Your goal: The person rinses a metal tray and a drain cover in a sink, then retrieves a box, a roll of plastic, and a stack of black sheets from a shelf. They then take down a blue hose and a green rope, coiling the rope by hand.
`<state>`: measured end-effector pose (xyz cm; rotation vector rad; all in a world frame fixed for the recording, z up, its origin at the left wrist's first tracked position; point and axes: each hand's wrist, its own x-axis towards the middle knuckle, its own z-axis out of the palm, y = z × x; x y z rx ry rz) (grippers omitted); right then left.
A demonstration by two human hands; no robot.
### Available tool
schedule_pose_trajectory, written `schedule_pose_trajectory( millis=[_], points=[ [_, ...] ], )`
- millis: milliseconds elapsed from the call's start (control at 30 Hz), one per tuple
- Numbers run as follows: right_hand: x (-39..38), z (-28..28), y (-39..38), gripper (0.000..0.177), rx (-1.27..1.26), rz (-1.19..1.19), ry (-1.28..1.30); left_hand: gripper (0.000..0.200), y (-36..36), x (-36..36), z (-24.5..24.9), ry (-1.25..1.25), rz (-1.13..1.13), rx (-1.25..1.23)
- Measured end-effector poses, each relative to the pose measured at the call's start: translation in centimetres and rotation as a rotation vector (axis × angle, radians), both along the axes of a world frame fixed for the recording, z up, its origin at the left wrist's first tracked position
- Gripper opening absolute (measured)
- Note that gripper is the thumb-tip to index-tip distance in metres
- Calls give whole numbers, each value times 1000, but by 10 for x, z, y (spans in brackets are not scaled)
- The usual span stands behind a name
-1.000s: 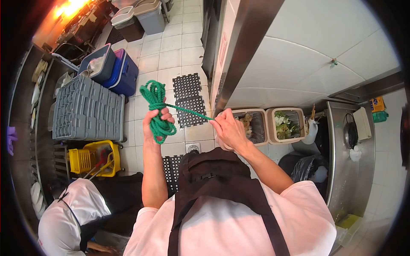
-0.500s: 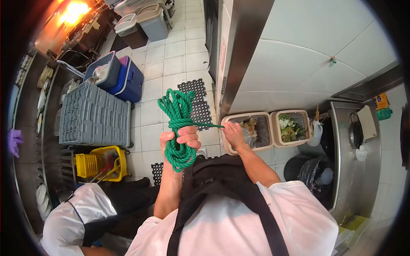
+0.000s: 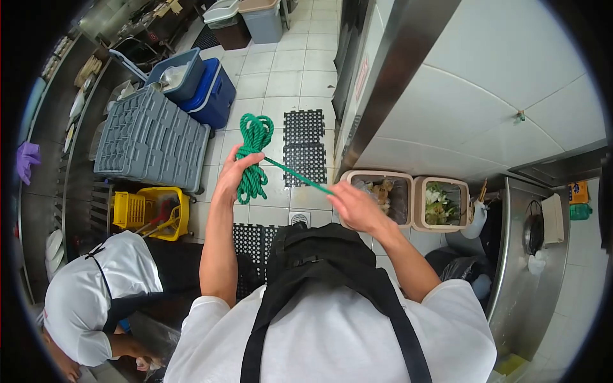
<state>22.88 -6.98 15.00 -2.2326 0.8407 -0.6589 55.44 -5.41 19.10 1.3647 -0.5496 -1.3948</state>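
Observation:
A coiled bundle of green rope (image 3: 256,134) hangs in front of me, wrapped round its middle. My left hand (image 3: 237,167) grips the bundle at that wrapped waist, thumb across the front and fingers behind it. Loops stick out above and below the hand. From the waist a single strand runs taut, down and to the right. Its end part is pinched in my right hand (image 3: 355,205), which hangs in front of the food-waste bin (image 3: 409,223). The tip of the rope is hidden by those fingers.
A co-worker (image 3: 105,281) in white bends down at lower left. Grey dish racks (image 3: 150,143), a blue cooler (image 3: 214,96) and a yellow mop bucket (image 3: 181,214) stand on the left. A second bin (image 3: 418,220) and a steel counter (image 3: 511,281) are to the right. Black mats (image 3: 304,127) lie on the tiles.
The rope bundle has moved slightly left and up, and my left hand's grip has changed from a fist to thumb in front. My right hand has moved right and lower, with more strand showing.

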Motion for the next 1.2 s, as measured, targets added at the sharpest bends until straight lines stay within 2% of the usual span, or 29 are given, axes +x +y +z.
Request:
schedule_pose_trajectory(
  millis=[67, 100, 133, 200, 233, 300, 333, 400, 433, 467, 533, 567, 600, 667, 700, 900, 1033, 1200],
  points=[
    [12, 14, 21, 17, -64, 218, 57, 43, -9, -13, -6, -238, -17, 96],
    [21, 29, 31, 17, -135, 314, 147, 47, -16, -14, -35, -328, -58, 37],
    [30, 46, 38, 16, -205, 405, 236, 51, -22, -23, -58, -564, -29, 61],
    [33, 66, 32, 14, -214, 376, 267, 59, -22, -52, -47, -891, -157, 38],
    [31, 70, 19, 15, -276, 350, 286, 59, -23, -56, -51, -887, -179, 27],
    [24, 90, -8, 14, -350, 314, 316, 65, -22, -63, -58, -1056, -187, -218],
    [21, 95, -7, 14, -355, 302, 324, 65, -25, -64, -61, -1051, -193, -232],
    [25, 102, -3, 16, -337, 416, 421, 68, -35, -63, -54, -1204, -65, -432],
    [31, 101, 4, 19, -341, 430, 438, 70, -39, -64, -43, -1113, -65, -324],
    [34, 102, 5, 19, -352, 427, 437, 70, -44, -61, -38, -1117, -60, -334],
    [40, 100, 0, 18, -294, 282, 405, 70, -58, -48, -36, -932, 136, -164],
    [41, 88, 0, 18, -233, 219, 283, 71, -62, -41, -37, -954, 164, -202],
    [41, 82, 5, 18, -231, 231, 283, 71, -61, -39, -39, -954, 173, -194],
    [47, 74, 7, 20, 68, 39, 192, 73, -73, -26, -37, -965, 252, -148],
    [49, 74, 8, 19, 123, -9, 133, 75, -76, -24, -39, -934, 272, -145],
    [39, 92, 11, 19, 334, -127, 106, 73, -94, -37, -61, -893, 246, -190],
    [31, 97, 20, 19, 295, -181, 110, 70, -106, -62, -72, -826, 249, -189],
    [7, 101, -6, 17, -2, -67, 260, 64, -105, -87, -80, -917, 141, -256]
  ],
)
